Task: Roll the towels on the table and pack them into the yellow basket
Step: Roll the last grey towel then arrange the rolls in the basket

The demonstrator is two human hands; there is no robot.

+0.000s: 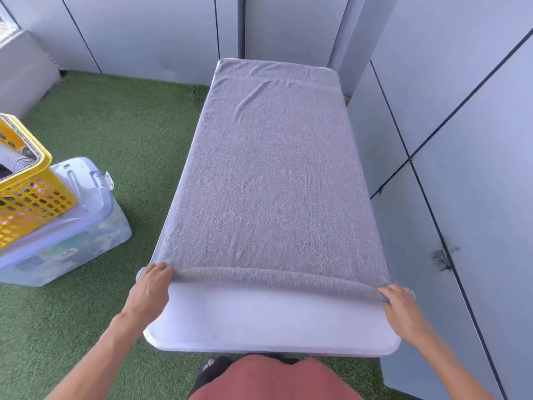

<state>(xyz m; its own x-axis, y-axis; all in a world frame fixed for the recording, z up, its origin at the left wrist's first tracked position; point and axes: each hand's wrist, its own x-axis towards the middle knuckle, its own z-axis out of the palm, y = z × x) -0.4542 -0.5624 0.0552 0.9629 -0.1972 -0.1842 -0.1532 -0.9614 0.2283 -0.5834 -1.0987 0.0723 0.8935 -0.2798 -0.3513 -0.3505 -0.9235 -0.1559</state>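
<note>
A grey towel lies spread flat along the white table, reaching its far end. The towel's near edge is turned into a thin roll running across the table. My left hand grips the roll's left end and my right hand grips its right end. The yellow basket stands at the left edge of view on top of a clear storage box, with rolled fabric partly showing inside it.
The clear plastic storage box with a lid sits on green artificial turf left of the table. Grey panel walls close in behind and along the right side. A strip of bare tabletop lies between the roll and me.
</note>
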